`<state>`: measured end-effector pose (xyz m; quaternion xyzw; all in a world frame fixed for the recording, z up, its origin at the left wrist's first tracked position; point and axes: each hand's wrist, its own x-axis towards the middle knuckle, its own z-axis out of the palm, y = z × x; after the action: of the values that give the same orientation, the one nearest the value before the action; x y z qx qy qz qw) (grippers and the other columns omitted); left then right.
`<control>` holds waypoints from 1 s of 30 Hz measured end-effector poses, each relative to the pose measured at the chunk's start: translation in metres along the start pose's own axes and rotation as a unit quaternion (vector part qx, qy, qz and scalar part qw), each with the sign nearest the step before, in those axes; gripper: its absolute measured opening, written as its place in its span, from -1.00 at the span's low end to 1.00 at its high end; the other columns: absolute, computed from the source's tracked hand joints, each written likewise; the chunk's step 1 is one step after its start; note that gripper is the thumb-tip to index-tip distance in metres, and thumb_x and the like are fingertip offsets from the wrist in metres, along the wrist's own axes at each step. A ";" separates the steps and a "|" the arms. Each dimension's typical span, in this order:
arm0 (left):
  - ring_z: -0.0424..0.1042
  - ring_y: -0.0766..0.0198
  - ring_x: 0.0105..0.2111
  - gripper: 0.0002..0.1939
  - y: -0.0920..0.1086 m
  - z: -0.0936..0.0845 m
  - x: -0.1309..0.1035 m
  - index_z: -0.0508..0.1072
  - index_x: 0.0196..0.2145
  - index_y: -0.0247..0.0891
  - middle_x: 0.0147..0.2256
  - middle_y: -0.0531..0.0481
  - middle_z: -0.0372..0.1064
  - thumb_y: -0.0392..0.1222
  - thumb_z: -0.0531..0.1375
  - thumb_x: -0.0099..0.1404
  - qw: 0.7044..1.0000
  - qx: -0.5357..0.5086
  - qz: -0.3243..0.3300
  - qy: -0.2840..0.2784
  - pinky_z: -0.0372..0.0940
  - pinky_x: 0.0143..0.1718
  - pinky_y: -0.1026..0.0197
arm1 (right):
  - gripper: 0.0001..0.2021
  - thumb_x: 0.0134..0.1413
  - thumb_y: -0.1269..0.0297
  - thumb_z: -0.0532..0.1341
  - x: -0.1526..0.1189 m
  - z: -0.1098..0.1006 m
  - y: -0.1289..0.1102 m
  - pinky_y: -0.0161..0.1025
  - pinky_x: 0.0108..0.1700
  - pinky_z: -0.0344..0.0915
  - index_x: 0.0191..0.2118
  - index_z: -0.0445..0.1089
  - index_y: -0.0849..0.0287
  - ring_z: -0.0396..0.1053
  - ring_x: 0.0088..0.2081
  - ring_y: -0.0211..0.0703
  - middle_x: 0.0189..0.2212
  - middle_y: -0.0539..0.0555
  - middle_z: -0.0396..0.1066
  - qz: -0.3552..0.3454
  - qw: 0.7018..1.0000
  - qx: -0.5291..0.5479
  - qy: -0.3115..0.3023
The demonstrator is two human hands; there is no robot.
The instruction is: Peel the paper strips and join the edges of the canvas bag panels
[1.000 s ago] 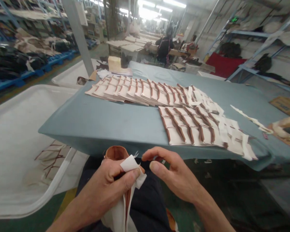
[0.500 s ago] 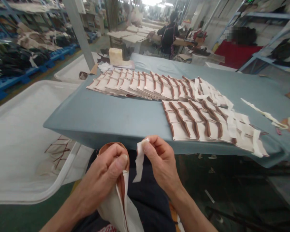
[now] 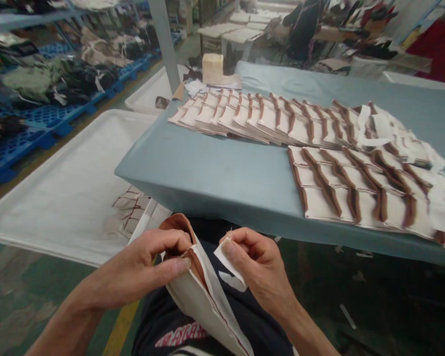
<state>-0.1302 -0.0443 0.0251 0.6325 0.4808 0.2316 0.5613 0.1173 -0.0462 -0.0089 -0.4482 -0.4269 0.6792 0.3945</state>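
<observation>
My left hand (image 3: 152, 264) pinches the upper end of a cream fabric piece with brown lining (image 3: 203, 306), which hangs down over my lap with its seam edge parted. To its right, my right hand (image 3: 254, 257) grips a white fabric strip (image 3: 232, 269) between thumb and fingers; the strip's loose end curls below. A small gap separates the strip from the cream piece. In front of my hands, cream panels with brown edging (image 3: 341, 190) lie overlapped on the blue-covered table (image 3: 207, 168), and a second long row of such panels (image 3: 252, 113) lies behind them.
On the left stands a large white bin (image 3: 70, 198) with some cream pieces inside. White strips (image 3: 374, 123) lie across the panels. A yellowish block (image 3: 212, 68) sits at the table's far edge. Farther back is a person in dark clothing (image 3: 303, 29). Blue pallets (image 3: 59, 111) hold fabric heaps.
The view has turned left and tilted down, so the table appears farther right. Both hands sit slightly lower in view, still holding the fabric piece and the strip, whose hanging end now curls.
</observation>
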 end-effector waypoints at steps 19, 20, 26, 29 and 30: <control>0.48 0.26 -0.41 -0.65 0.011 0.032 0.038 0.70 -0.26 -0.22 -0.39 0.07 0.59 -0.01 0.21 0.58 0.993 -0.028 0.100 0.054 0.33 -0.38 0.37 | -0.81 0.32 0.16 0.37 -0.010 0.000 -0.031 -0.28 -0.50 0.13 -0.21 0.71 0.13 0.22 -0.59 -0.29 -0.59 -0.04 0.44 -0.169 0.948 -0.247 0.112; 0.47 0.27 -0.42 -0.64 0.012 0.032 0.038 0.70 -0.26 -0.22 -0.40 0.07 0.58 -0.01 0.21 0.58 0.993 -0.031 0.100 0.055 0.32 -0.40 0.37 | -0.82 0.32 0.17 0.37 -0.009 0.000 -0.030 -0.28 -0.49 0.15 -0.21 0.71 0.12 0.23 -0.59 -0.29 -0.58 -0.03 0.46 -0.178 0.943 -0.254 0.117; 0.51 0.27 -0.34 -0.66 0.017 0.031 0.040 0.72 -0.27 -0.21 -0.29 0.03 0.62 -0.06 0.20 0.55 0.990 0.005 0.119 0.070 0.33 -0.37 0.37 | -0.85 0.32 0.27 0.33 -0.005 0.003 -0.030 -0.34 -0.48 0.18 -0.22 0.66 0.18 0.28 -0.57 -0.32 -0.53 -0.03 0.53 -0.207 0.935 -0.263 0.114; 0.52 0.30 -0.35 -0.66 0.015 0.031 0.040 0.73 -0.27 -0.20 -0.31 0.06 0.63 -0.08 0.20 0.56 0.990 0.006 0.123 0.068 0.34 -0.36 0.40 | -0.85 0.32 0.25 0.34 -0.005 0.003 -0.028 -0.36 -0.50 0.17 -0.23 0.64 0.20 0.27 -0.58 -0.33 -0.55 -0.04 0.50 -0.198 0.939 -0.257 0.118; 0.52 0.31 -0.35 -0.67 0.014 0.031 0.040 0.72 -0.28 -0.20 -0.31 0.06 0.63 -0.09 0.20 0.55 0.990 0.004 0.122 0.070 0.34 -0.36 0.41 | -0.84 0.31 0.24 0.34 -0.005 0.004 -0.027 -0.36 -0.50 0.17 -0.23 0.64 0.20 0.27 -0.58 -0.33 -0.55 -0.05 0.49 -0.191 0.941 -0.254 0.119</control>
<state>-0.0820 -0.0232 0.0206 0.6714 0.4387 0.3400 0.4911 0.1196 -0.0431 0.0183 -0.5209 -0.6126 0.4018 0.4381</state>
